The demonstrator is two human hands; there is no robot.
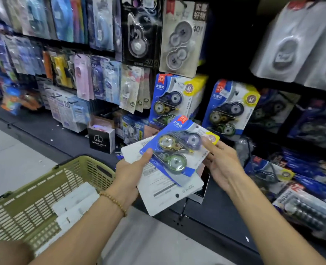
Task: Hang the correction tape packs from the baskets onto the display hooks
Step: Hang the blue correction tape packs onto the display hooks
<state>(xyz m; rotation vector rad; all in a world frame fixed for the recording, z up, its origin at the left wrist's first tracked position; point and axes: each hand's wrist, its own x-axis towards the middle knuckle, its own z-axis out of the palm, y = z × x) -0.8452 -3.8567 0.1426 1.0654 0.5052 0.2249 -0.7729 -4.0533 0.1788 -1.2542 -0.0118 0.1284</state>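
Observation:
My left hand (128,174) grips a stack of correction tape packs (169,194), white backs showing, thumb pressed on the top one. That top blue pack (177,148) faces up and holds three tape dispensers. My right hand (220,163) pinches its right edge between thumb and fingers. Matching blue packs hang on the display hooks just behind, one group (174,98) to the left and one (230,109) to the right. An olive green basket (49,190) at the lower left holds more white-backed packs (76,205).
The black display wall is crowded with hanging stationery packs (93,77). A black alarm clock box (100,140) stands on the low dark ledge. More packaged goods (303,205) lie on the lower shelf at right. Grey floor (10,161) runs along the left.

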